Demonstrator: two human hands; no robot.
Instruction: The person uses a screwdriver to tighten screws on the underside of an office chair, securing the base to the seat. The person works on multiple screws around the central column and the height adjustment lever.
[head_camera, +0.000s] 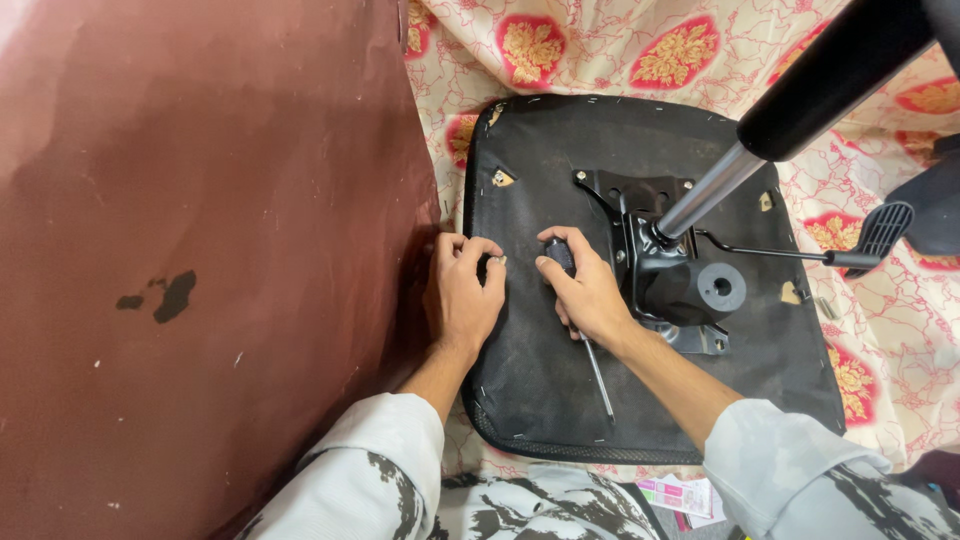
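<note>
An upturned black chair seat (540, 370) lies on a patterned cloth, its underside up. A black metal mechanism plate (650, 200) is bolted at its middle, with a silver and black gas cylinder (740, 165) rising from it. My left hand (463, 295) rests on the seat's left edge, fingers curled, pinching something small that I cannot make out. My right hand (585, 290) grips the black handle of a screwdriver (597, 375), whose thin shaft points back along my forearm toward me.
A large worn brown leather cushion (200, 260) fills the left side, touching the seat. A black lever with a paddle handle (880, 230) sticks out to the right. Cream cloth with red and gold flowers (600, 50) covers the floor. Printed paper (685, 495) lies near my knees.
</note>
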